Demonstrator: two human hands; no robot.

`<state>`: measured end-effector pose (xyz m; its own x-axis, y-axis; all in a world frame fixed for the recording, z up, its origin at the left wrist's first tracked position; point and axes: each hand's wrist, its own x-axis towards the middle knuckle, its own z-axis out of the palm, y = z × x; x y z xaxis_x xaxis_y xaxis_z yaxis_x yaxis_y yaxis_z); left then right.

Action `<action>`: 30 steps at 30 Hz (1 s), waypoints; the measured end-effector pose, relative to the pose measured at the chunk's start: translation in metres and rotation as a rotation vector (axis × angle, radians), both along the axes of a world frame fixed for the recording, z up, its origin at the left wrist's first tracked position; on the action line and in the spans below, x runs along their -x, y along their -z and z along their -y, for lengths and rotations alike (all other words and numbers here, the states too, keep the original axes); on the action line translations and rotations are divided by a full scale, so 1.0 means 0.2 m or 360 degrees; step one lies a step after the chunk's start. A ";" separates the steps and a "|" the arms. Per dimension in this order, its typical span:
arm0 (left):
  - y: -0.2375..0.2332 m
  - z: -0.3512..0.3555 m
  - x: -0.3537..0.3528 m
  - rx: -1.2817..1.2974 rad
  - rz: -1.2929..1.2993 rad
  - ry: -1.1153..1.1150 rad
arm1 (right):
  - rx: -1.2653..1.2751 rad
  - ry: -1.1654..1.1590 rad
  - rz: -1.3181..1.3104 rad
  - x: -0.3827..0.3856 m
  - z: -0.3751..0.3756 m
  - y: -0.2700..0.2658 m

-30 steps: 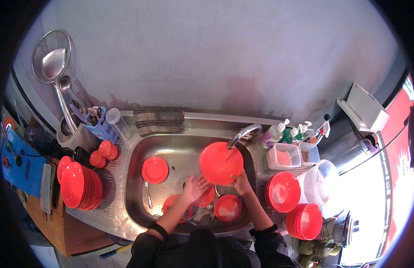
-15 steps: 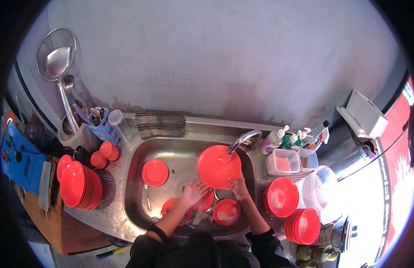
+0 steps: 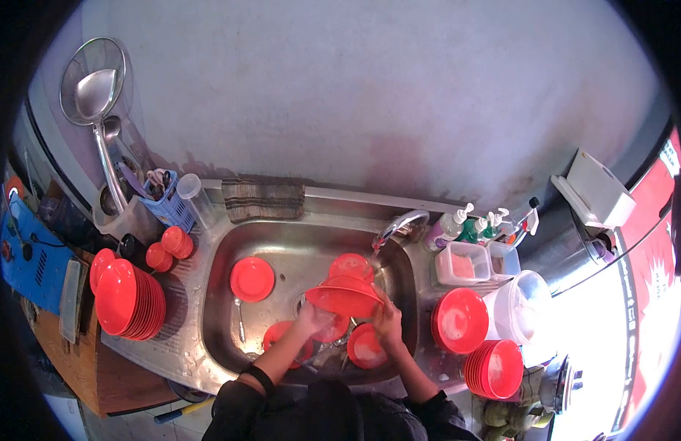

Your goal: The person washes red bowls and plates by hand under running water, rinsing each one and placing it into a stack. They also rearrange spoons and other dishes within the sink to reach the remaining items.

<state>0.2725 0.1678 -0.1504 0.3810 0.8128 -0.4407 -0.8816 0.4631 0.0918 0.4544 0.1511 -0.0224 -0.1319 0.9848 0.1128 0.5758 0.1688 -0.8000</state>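
Note:
A red bowl [image 3: 344, 294] is tilted over the steel sink [image 3: 282, 235], held between my two hands. My left hand [image 3: 313, 322] touches its lower left side, and my right hand [image 3: 387, 323] grips the right rim. Behind it, under the faucet [image 3: 399, 224], another red bowl [image 3: 351, 266] shows in the basin. A red plate [image 3: 252, 279] lies at the sink's left with a spoon [image 3: 241, 321] below it. More red dishes sit near my hands, among them a bowl [image 3: 366, 347] at the lower right.
Left of the sink stand a tall stack of red bowls [image 3: 124, 298], small red cups [image 3: 177, 241] and a blue basket [image 3: 171, 209]. On the right are stacked red bowls [image 3: 459, 320], [image 3: 500, 370] clear containers [image 3: 464, 264] and pump bottles [image 3: 447, 229]. A striped cloth [image 3: 263, 200] lies behind.
The held bowl has moved down and toward me, away from the faucet, and tilted. My left hand now touches it. The bowl under the faucet has come into view.

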 end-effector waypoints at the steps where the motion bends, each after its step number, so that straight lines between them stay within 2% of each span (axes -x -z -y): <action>1: 0.05 -0.01 0.01 0.0004 0.0001 0.0004 | 0.0092 0.0024 -0.0024 -0.01 -0.01 0.02; 3: 0.14 -0.03 0.03 0.0386 -0.0372 0.0060 | 0.0139 0.0128 0.0012 -0.02 -0.04 0.12; 5: 0.10 -0.01 0.04 0.0374 -0.0469 0.0076 | 0.0186 0.0229 0.0053 -0.04 -0.10 0.33; 6: 0.06 0.01 0.04 0.0355 -0.0566 0.0086 | 0.0257 0.0377 -0.0195 -0.06 -0.14 0.48; 7: 0.03 0.02 0.05 0.0354 -0.0561 0.0082 | 0.0326 0.0521 -0.0445 -0.05 -0.16 0.51; 8: 0.00 0.03 0.06 0.0363 -0.0583 0.0068 | 0.0324 0.0514 -0.0440 -0.07 -0.17 0.54; 10: -0.02 0.06 0.07 0.0380 -0.0603 0.0050 | 0.0900 0.0495 -0.2247 -0.05 -0.17 0.45; 14: -0.01 0.07 0.08 0.0310 -0.0531 0.0075 | 0.0784 0.0344 -0.2015 0.00 -0.18 0.37; 17: -0.07 0.06 0.05 0.0311 -0.0535 0.0108 | 0.0726 0.0197 -0.2121 0.03 -0.18 0.36; 19: -0.12 0.06 0.03 0.0324 -0.0528 0.0109 | 0.0788 0.0060 -0.2359 0.04 -0.19 0.32; 23: -0.13 0.07 0.02 0.0079 -0.0412 0.0084 | 0.1003 0.0107 -0.2665 0.03 -0.22 0.42; 27: -0.21 0.06 0.02 -0.0086 -0.0250 0.0082 | 0.0850 0.0030 -0.2569 0.05 -0.20 0.41; 29: -0.16 0.05 0.01 -0.0060 -0.0130 0.0046 | 0.0810 0.0009 -0.2486 0.05 -0.16 0.39; 30: -0.11 0.04 0.01 -0.0038 -0.0010 0.0010 | 0.0756 0.0126 -0.2190 0.04 -0.14 0.36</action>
<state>0.2710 0.1597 -0.1274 0.3833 0.8207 -0.4238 -0.8781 0.4661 0.1085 0.4459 0.1795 -0.0938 -0.1353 0.9640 -0.2288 -0.6806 -0.2582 -0.6856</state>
